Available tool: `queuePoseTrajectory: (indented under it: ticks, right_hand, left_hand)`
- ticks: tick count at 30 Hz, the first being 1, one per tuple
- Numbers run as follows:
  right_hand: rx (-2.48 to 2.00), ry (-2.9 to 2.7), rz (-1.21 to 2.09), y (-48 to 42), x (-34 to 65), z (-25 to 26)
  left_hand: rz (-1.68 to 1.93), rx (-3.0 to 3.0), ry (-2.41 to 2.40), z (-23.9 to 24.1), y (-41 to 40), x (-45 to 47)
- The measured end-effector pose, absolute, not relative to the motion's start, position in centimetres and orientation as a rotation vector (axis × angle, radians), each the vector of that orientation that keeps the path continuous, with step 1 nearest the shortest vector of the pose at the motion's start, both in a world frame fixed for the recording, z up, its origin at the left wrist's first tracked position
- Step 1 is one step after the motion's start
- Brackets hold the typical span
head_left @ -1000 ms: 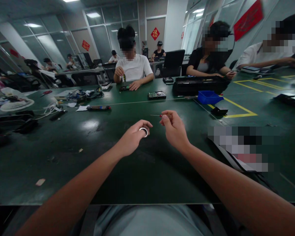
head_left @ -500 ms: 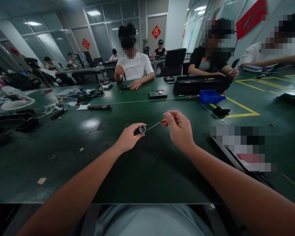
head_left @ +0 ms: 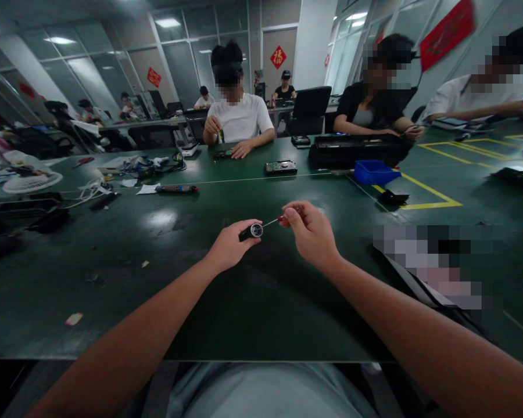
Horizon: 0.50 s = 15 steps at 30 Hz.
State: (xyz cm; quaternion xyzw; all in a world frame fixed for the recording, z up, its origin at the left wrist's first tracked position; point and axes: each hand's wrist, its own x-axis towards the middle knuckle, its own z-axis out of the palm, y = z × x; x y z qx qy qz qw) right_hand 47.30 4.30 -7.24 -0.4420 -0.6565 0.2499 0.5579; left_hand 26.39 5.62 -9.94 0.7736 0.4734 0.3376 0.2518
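Note:
Between thumb and fingers, my left hand (head_left: 230, 247) grips a short black cylinder (head_left: 255, 230) whose round end, with a silver rim, faces me. What exactly this cylinder is, I cannot make out. My right hand (head_left: 311, 232) is closed around the reddish handle of a thin screwdriver (head_left: 271, 222). The screwdriver's metal shaft slants down to the left, and its tip is at the silver-rimmed end of the cylinder. Whether the tip touches or enters it, I cannot tell. Both hands are held above the dark green table (head_left: 261, 313).
A marker-like tool (head_left: 176, 188) and cables lie left. Ahead are a hard drive (head_left: 280, 167), a blue bin (head_left: 376, 172), a long black casing (head_left: 357, 151) and a small black part (head_left: 393, 197). A blurred flat item (head_left: 427, 267) lies right. A person in white (head_left: 239, 116) works opposite.
My right hand has moved left and slightly down, bringing the screwdriver tip to the cylinder's end. My left hand with the cylinder has shifted a little to the right.

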Motion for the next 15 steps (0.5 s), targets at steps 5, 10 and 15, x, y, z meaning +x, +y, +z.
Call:
queuePoseTrajectory:
  ticks: [5, 10, 15]
  right_hand:
    - [-1.182, -1.6, 0.442, 4.11, 47.6, -6.76]
    - [-1.217, -1.638, 0.301, 3.94, 47.7, -6.59]
    - [-1.182, -1.7, 0.306, 3.7, 47.61, -6.69]
  left_hand:
    - [0.919, 2.13, 1.305, -9.98, 5.62, 26.27]
    - [0.886, 2.152, 1.337, -9.9, 5.6, 26.17]
    - [0.918, 2.161, 1.31, -10.01, 5.65, 26.1]
